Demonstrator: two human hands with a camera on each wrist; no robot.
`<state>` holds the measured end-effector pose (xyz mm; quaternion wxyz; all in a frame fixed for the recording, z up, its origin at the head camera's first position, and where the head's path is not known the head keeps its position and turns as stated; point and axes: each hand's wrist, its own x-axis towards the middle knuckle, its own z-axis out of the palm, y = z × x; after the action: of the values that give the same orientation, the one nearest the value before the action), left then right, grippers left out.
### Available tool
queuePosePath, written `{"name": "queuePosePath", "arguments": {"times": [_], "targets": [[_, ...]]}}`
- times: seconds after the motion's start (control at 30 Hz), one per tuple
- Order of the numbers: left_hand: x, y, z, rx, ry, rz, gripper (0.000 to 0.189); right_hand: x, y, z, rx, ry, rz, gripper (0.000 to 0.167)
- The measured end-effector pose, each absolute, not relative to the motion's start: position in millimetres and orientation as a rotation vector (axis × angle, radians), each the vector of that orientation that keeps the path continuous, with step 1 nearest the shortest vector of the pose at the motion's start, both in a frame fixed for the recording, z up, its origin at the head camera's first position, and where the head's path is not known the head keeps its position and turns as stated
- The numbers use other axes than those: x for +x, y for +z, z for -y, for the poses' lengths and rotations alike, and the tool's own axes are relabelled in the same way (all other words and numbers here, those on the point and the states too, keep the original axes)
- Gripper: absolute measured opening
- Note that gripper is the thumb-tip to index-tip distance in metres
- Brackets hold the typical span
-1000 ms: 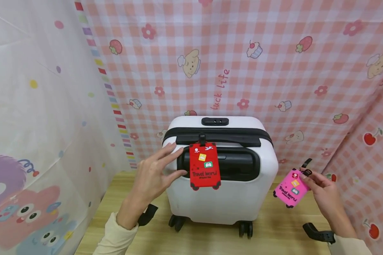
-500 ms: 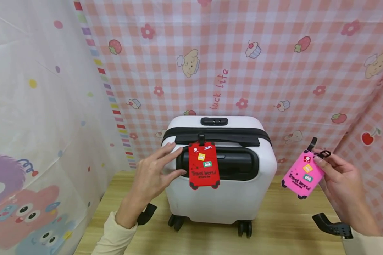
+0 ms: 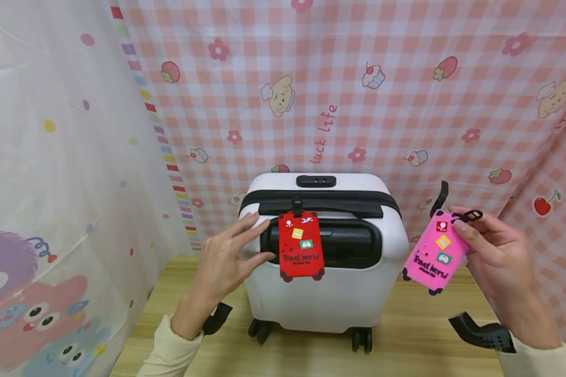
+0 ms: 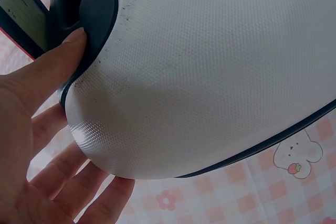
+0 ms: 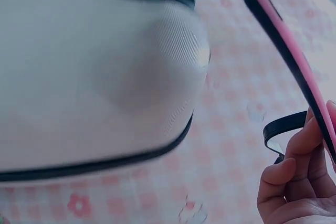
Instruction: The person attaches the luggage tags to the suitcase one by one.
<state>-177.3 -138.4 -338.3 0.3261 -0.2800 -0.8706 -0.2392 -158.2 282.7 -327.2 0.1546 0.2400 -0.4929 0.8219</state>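
Note:
A white hard-shell suitcase (image 3: 313, 298) stands upright on its wheels. My left hand (image 3: 228, 254) grips its upper left corner. In the left wrist view, that thumb (image 4: 73, 43) lies at the edge of the black recess while the fingers reach round the shell's side. A red luggage tag (image 3: 302, 246) hangs from a black strap in front of the suitcase's handle. To the right, my right hand (image 3: 504, 256) pinches a pink luggage tag (image 3: 434, 254) near its top, apart from the suitcase. The tag's black strap (image 3: 439, 199) sticks up loose, with a black loop near the thumb.
The suitcase stands on a wood-grain surface (image 3: 203, 335). A pink checked cloth (image 3: 320, 63) hangs close behind it and continues on the right side. A white cloth with cartoon figures (image 3: 71, 173) hangs at the left.
My right hand came nearer with the pink tag, moving right and up, then shifted slightly left toward the suitcase. My left hand and the red tag have stayed in place.

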Motion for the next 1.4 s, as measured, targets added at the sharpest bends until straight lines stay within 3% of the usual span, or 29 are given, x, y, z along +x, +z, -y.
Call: {"name": "queuePosePath", "arguments": {"times": [0.2, 0.57, 1.13, 1.4], "targets": [[-176.5, -338.6, 138.4, -0.729, -0.631, 2.286, 0.062, -159.2, -317.3, -259.6, 0.954, 2.233, 1.434, 0.030], [-177.1, -339.2, 139.0, -0.732, -0.625, 2.277, 0.062, -152.5, -311.9, -230.4, 0.920, 1.958, 1.855, 0.031], [-175.7, -336.7, 137.1, -0.725, -0.578, 2.308, 0.063, -154.1, -311.7, -210.3, 1.122, 1.904, 2.141, 0.030], [-170.4, -318.0, 145.6, -0.848, -0.567, 2.458, 0.058, -155.0, -309.0, -207.6, 1.123, 1.897, 2.210, 0.029]]}}
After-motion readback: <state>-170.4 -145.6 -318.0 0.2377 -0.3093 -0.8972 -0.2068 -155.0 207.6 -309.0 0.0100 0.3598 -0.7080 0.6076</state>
